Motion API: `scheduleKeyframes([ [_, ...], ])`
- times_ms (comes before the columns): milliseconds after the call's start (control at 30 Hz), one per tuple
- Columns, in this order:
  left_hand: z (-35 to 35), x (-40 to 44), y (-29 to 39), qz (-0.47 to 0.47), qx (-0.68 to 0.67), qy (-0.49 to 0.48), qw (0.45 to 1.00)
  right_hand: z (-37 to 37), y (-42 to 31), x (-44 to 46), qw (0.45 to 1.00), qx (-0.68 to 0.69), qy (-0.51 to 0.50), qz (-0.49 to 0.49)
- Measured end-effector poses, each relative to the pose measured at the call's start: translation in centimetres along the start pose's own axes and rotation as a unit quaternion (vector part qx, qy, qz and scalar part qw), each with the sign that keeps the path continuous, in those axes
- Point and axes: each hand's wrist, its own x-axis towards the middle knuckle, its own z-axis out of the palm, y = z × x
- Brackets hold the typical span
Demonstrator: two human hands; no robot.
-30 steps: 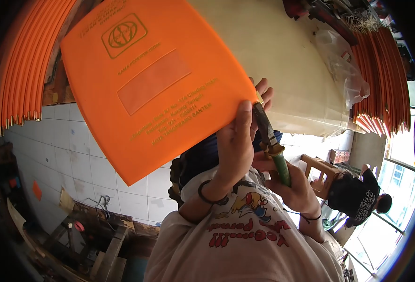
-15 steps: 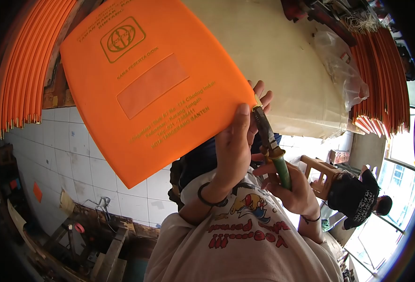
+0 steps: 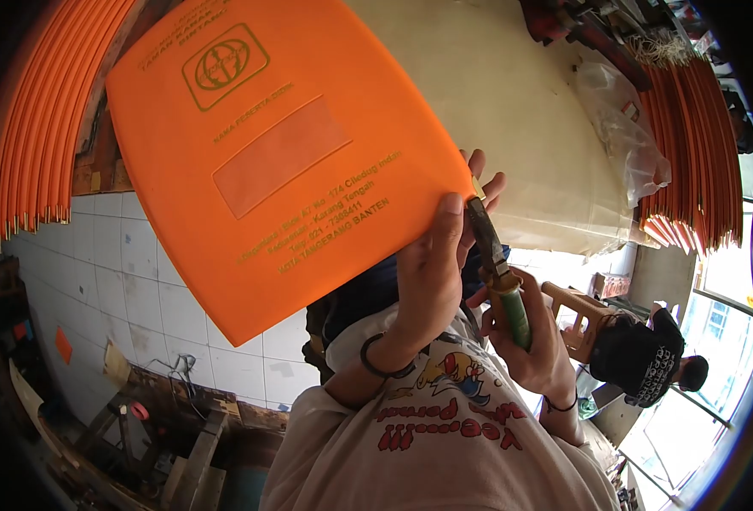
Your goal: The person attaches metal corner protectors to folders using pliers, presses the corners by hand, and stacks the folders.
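Observation:
An orange folder [image 3: 283, 170] with gold lettering and a pale rectangular window is held up over the floor. My left hand [image 3: 432, 264] grips its lower right corner, thumb on the front and fingers behind. A small gold metal piece [image 3: 477, 186] shows at that corner. My right hand [image 3: 530, 336] is wrapped round the green handle of pliers [image 3: 513, 308], whose dark jaws point up to the gold piece. Whether the jaws are clamped on it I cannot make out.
Stacked orange folders [image 3: 48, 128] with gold corners stand at the left, others [image 3: 692, 145] at the right. Beyond my hands is a cream-covered surface [image 3: 530, 111] with a clear plastic bag [image 3: 619, 128]. A person in black [image 3: 640, 353] sits at the right near a wooden stool [image 3: 568, 319].
The folder corner, my left hand and the plier tips have shifted slightly right and down. The fingers of my right hand have closed more around the handles.

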Motion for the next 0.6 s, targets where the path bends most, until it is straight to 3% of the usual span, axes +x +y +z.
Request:
scheduleKeyframes([
  [100, 0.0, 0.0, 0.0, 0.002, 0.003, -0.001, 1.0, -0.7, -0.9, 0.2, 0.991, -0.076, -0.081, 0.07],
  [300, -0.3, 0.3, -0.4, 0.012, 0.01, 0.003, 1.0, -0.7, 0.3, 0.4, 0.996, -0.078, -0.044, -0.005],
  [600, -0.1, 0.2, -0.3, 0.006, 0.016, 0.012, 1.0, -1.0, -0.1, 0.7, 0.996, -0.088, -0.024, -0.009],
])
